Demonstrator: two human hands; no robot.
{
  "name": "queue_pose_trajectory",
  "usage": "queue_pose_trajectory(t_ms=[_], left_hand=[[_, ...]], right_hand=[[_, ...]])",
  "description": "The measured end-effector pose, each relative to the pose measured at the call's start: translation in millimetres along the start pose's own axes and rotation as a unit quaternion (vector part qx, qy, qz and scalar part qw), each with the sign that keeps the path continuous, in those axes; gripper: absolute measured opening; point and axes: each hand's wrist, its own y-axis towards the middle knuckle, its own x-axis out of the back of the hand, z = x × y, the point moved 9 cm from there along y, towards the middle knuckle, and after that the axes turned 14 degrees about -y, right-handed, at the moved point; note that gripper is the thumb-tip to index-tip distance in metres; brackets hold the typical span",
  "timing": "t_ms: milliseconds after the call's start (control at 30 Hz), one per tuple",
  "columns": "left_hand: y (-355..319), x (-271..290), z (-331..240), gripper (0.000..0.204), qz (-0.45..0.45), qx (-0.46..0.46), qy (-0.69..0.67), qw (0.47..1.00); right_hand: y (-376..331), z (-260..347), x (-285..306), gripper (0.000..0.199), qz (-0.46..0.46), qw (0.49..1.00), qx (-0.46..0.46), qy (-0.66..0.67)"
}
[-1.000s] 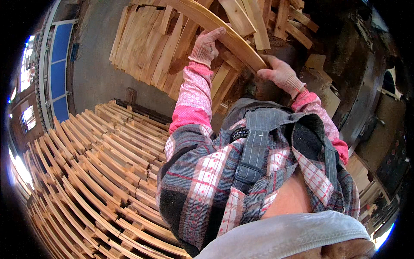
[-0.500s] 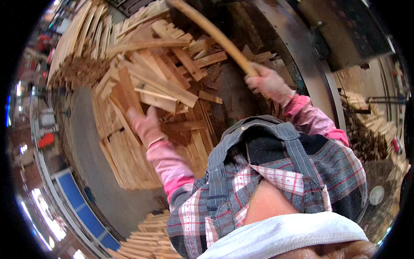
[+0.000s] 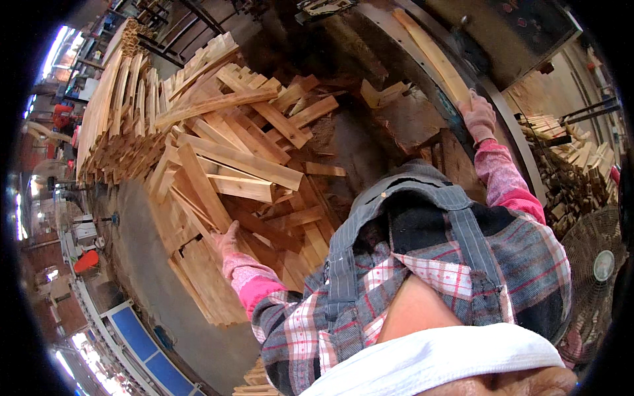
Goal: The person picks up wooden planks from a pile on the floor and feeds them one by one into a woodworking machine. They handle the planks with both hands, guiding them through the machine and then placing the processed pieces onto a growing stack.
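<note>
My right hand (image 3: 478, 117), in a pale glove, is closed around the near end of a long wooden strip (image 3: 432, 56). That strip lies along the metal bed (image 3: 391, 28) of a machine on the right. At the left, my gloved left hand (image 3: 226, 243) grips the near end of a short wooden board (image 3: 201, 185), with the thumb on its edge and the other fingers partly hidden. The board rests slanted on a loose heap of cut wood pieces (image 3: 247, 135). A thick light piece (image 3: 241, 187) lies just right of it.
Stacked strips (image 3: 112, 125) stand at the far left beyond the heap. A dark machine housing (image 3: 522, 36) borders the bed on the right. More wood (image 3: 584, 155) and a round fan (image 3: 598, 290) are at the right edge. A blue-panelled frame (image 3: 142, 333) stands lower left.
My right hand has moved right, bringing the wooden strip from the air over the heap onto the machine bed. My left hand has come nearer and now grips the board's end. The view has shifted.
</note>
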Motion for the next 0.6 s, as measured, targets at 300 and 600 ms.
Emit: queue_pose_trajectory(t_ms=[300, 600], left_hand=[[-30, -48, -52, 0.081, 0.026, -0.121, -0.241, 0.962], [-59, -82, -66, 0.076, -0.051, 0.055, -0.138, 0.988]], right_hand=[[104, 37, 13, 0.042, -0.124, 0.989, 0.085, 0.007], [252, 128, 16, 0.026, -0.226, 0.961, 0.161, 0.002]])
